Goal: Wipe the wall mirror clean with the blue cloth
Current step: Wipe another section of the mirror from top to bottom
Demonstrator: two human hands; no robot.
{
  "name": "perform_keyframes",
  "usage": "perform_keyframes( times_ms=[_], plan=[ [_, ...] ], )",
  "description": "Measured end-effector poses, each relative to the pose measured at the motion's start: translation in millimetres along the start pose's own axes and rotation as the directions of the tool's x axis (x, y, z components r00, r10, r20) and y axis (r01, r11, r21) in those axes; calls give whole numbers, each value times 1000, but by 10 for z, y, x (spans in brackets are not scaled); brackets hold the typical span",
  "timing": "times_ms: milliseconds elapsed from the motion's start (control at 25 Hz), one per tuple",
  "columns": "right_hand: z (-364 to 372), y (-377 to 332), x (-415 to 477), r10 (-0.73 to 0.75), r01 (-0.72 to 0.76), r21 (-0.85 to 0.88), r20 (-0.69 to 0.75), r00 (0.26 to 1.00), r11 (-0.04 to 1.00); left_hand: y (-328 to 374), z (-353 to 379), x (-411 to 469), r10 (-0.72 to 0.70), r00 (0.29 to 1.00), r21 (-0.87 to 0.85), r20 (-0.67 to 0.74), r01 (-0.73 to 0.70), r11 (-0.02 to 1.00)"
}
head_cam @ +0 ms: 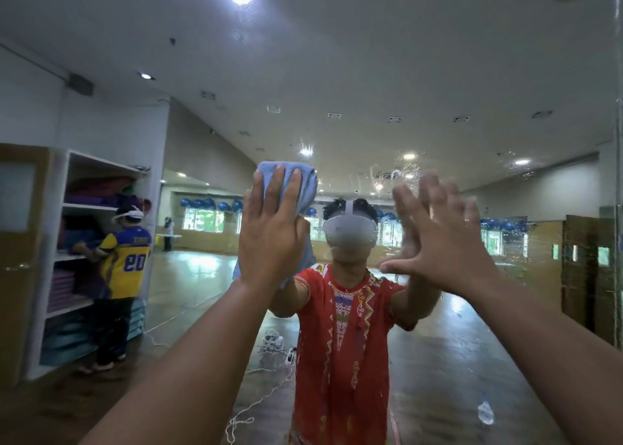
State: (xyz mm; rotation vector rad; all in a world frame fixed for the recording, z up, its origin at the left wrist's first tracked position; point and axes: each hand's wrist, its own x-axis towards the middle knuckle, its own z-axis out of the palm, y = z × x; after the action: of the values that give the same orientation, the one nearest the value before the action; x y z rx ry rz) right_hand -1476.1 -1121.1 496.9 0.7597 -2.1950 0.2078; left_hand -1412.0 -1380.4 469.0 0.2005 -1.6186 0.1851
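The wall mirror [438, 90] fills nearly the whole view, with water drops and streaks at its upper right. My left hand [271, 232] presses the folded blue cloth [296, 181] flat against the glass at head height, fingers spread over it. My right hand [438, 235] lies flat on the mirror to the right, fingers apart, holding nothing. Between both hands the glass reflects me in a red patterned shirt and a white headset.
The mirror's right edge [615, 174] runs down the far right. Reflected behind me are a shelf unit with mats [84, 242], a person in a yellow jersey [121, 276], white cables on the floor [269, 377] and a wide hall floor.
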Motion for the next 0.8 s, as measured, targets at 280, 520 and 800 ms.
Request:
perform_keyframes(
  times_ms=[280, 520, 800],
  plan=[
    [-73, 351, -63, -18, 22, -16, 206, 978, 1000, -129, -103, -372, -59, 995, -63, 77, 64, 996],
    [-35, 387, -18, -14, 10, 17, 225, 974, 1000, -59, -205, 744, -192, 974, -101, 118, 204, 974],
    [-32, 422, -15, -27, 22, 21, 217, 976, 1000, 967, 168, 1043, 72, 994, 3, 76, -73, 997]
  ],
)
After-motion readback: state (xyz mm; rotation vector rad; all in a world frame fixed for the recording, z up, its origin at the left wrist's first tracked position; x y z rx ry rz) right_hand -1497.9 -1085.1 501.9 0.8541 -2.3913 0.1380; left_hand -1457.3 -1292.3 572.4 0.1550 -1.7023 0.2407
